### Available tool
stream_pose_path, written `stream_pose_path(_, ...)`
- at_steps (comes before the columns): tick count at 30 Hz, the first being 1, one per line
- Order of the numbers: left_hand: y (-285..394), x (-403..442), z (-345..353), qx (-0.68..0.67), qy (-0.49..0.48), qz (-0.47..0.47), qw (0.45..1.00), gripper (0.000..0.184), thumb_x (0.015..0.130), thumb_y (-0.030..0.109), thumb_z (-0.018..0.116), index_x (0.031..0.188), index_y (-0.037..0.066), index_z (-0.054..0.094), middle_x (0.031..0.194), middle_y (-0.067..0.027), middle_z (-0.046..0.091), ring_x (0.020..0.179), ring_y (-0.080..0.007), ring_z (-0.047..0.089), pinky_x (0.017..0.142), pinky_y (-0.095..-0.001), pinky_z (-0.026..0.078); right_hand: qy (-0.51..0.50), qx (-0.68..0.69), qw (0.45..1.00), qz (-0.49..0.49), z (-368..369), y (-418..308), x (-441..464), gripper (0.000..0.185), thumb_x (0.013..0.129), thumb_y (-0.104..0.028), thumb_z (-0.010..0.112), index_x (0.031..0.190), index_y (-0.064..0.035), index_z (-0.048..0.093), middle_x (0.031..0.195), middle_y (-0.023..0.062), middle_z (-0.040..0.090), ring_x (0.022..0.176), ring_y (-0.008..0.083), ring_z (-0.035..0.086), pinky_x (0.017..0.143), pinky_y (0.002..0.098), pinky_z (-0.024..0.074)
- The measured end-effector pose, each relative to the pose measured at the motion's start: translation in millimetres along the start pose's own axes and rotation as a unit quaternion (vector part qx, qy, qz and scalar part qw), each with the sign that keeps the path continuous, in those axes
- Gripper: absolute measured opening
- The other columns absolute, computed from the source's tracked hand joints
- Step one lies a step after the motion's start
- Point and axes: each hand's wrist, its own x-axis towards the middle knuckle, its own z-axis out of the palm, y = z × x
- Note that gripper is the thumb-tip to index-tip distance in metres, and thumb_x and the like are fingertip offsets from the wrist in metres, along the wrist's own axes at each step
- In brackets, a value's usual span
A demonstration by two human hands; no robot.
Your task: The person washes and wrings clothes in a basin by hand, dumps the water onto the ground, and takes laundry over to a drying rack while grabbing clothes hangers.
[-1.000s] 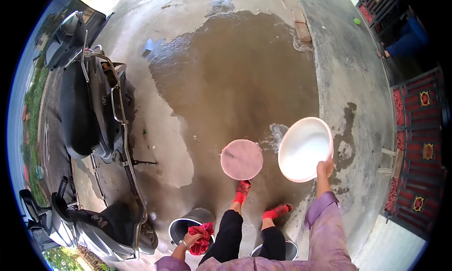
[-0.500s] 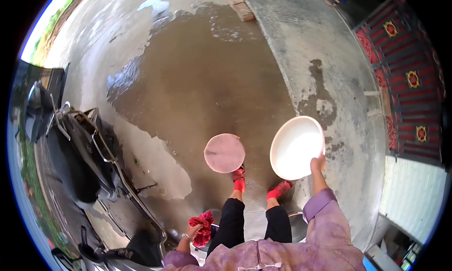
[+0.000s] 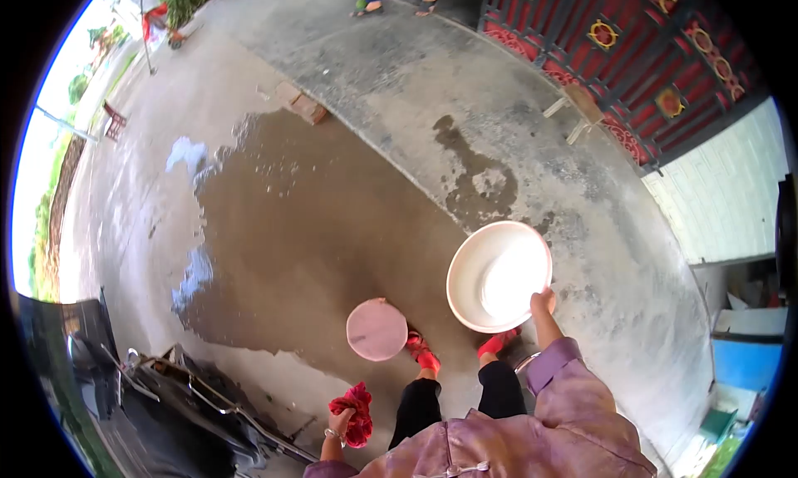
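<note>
My right hand [image 3: 544,302] grips the rim of a white basin [image 3: 489,277], which is tilted so its bright inside shows; it looks empty. In my left hand [image 3: 341,421] is a bunched red cloth [image 3: 358,415], hanging over the floor at the lower left. A round pink stool [image 3: 376,330] stands on the wet floor beside my left foot. Below the basin, a bit of a bucket rim [image 3: 526,362] shows beside my right leg; the rest is hidden by my sleeve.
A scooter [image 3: 166,411] stands at the lower left. Bricks [image 3: 307,109] lie at the puddle's edge. A small wooden stool [image 3: 582,104] is by the red and black gate [image 3: 615,54]. Another person's feet [image 3: 426,4] show at the top.
The view has swung to the right, bringing more of the gate and the person's feet in. The basin and the red cloth are still held; the buckets are now mostly out of sight.
</note>
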Motion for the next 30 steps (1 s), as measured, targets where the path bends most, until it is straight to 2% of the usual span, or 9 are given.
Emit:
stream_pose_path(4, 23.1, 28.4, 12.7, 0.055, -0.073, 0.054, 0.994, 0.028, 0.067, 0.004, 0.057, 0.095, 0.001, 0.057, 0.086, -0.0094, 0.062, 0.075, -0.0212, 0.061, 0.068, -0.0334, 0.052, 0.044, 0.057, 0.996, 0.052, -48.7, 28.8, -2.0, 0.033, 0.068, -0.008, 0.045, 0.096, 0.0029, 0.058, 0.093, 0.0228, 0.060, 0.092, 0.0371, 0.057, 0.083, 0.0413, 0.0442)
stream_pose_path(8, 55.1, 31.4, 43.6, 0.088, -0.090, 0.068, 0.990, 0.028, 0.067, 0.004, 0.057, 0.095, 0.001, 0.057, 0.086, -0.0094, 0.061, 0.075, -0.0211, 0.061, 0.068, -0.0334, 0.052, 0.074, 0.030, 0.991, 0.103, -75.5, 82.7, 23.2, 0.030, 0.066, -0.009, 0.047, 0.090, 0.0047, 0.059, 0.088, 0.0244, 0.061, 0.085, 0.0365, 0.060, 0.076, 0.0410, 0.0474)
stream_pose_path(9, 69.4, 24.6, 58.3, 0.093, -0.092, 0.072, 0.989, 0.028, 0.067, 0.004, 0.057, 0.095, 0.001, 0.057, 0.086, -0.0094, 0.061, 0.075, -0.0211, 0.061, 0.068, -0.0334, 0.052, 0.120, 0.052, 0.985, 0.117, -91.9, 91.0, 21.7, 0.027, 0.066, -0.010, 0.049, 0.085, 0.0058, 0.059, 0.082, 0.0246, 0.061, 0.079, 0.0360, 0.061, 0.073, 0.0413, 0.0489)
stream_pose_path(12, 114.7, 5.3, 114.2, 0.118, -0.097, 0.082, 0.985, 0.028, 0.067, 0.004, 0.057, 0.095, 0.001, 0.057, 0.086, -0.0093, 0.061, 0.075, -0.0210, 0.061, 0.068, -0.0335, 0.052, 0.151, 0.155, 0.949, 0.228, -129.4, 140.3, 38.1, 0.026, 0.067, -0.011, 0.051, 0.084, 0.0072, 0.059, 0.076, 0.0223, 0.062, 0.073, 0.0342, 0.063, 0.067, 0.0396, 0.0507)
stream_pose_path(13, 126.5, -2.4, 131.9, 0.130, -0.099, 0.084, 0.983, 0.028, 0.067, 0.004, 0.057, 0.095, 0.001, 0.057, 0.086, -0.0093, 0.061, 0.074, -0.0210, 0.061, 0.068, -0.0335, 0.052, 0.070, 0.197, 0.943, 0.261, -150.9, 160.4, 43.1, 0.027, 0.068, -0.010, 0.051, 0.088, 0.0077, 0.058, 0.077, 0.0229, 0.061, 0.071, 0.0333, 0.063, 0.063, 0.0390, 0.0509)
stream_pose_path(19, 192.9, -27.1, 272.8, 0.222, -0.127, 0.094, 0.962, 0.028, 0.067, 0.004, 0.058, 0.095, 0.001, 0.057, 0.086, -0.0092, 0.061, 0.074, -0.0208, 0.061, 0.068, -0.0335, 0.052, 0.226, 0.381, 0.809, 0.387, -183.7, 263.6, 51.8, 0.029, 0.069, -0.009, 0.052, 0.088, 0.0126, 0.056, 0.077, 0.0238, 0.061, 0.069, 0.0349, 0.063, 0.056, 0.0401, 0.0506)
stream_pose_path(22, 216.7, -42.0, 347.6, 0.266, -0.141, 0.099, 0.949, 0.029, 0.067, 0.004, 0.058, 0.095, 0.001, 0.057, 0.086, -0.0092, 0.061, 0.074, -0.0207, 0.061, 0.068, -0.0335, 0.052, 0.206, 0.290, 0.821, 0.446, -191.5, 319.5, 67.1, 0.029, 0.067, -0.010, 0.052, 0.085, 0.0122, 0.057, 0.075, 0.0233, 0.060, 0.068, 0.0325, 0.062, 0.057, 0.0392, 0.0496)
stream_pose_path(25, 239.3, -50.5, 416.2, 0.308, -0.161, 0.100, 0.932, 0.029, 0.067, 0.004, 0.058, 0.095, 0.001, 0.057, 0.086, -0.0091, 0.061, 0.074, -0.0206, 0.061, 0.068, -0.0336, 0.052, 0.232, 0.418, 0.775, 0.414, -245.4, 306.3, 54.8, 0.029, 0.066, -0.011, 0.052, 0.084, 0.0111, 0.057, 0.075, 0.0218, 0.061, 0.067, 0.0301, 0.062, 0.057, 0.0380, 0.0481)
stream_pose_path(30, 282.3, -52.3, 514.7, 0.385, -0.209, 0.121, 0.891, 0.029, 0.067, 0.004, 0.058, 0.096, 0.001, 0.057, 0.086, -0.0090, 0.061, 0.074, -0.0205, 0.061, 0.068, -0.0336, 0.052, 0.259, 0.403, 0.742, 0.469, -250.6, 325.2, 76.4, 0.028, 0.065, -0.011, 0.052, 0.083, 0.0100, 0.058, 0.070, 0.0186, 0.060, 0.063, 0.0280, 0.061, 0.056, 0.0378, 0.0470)
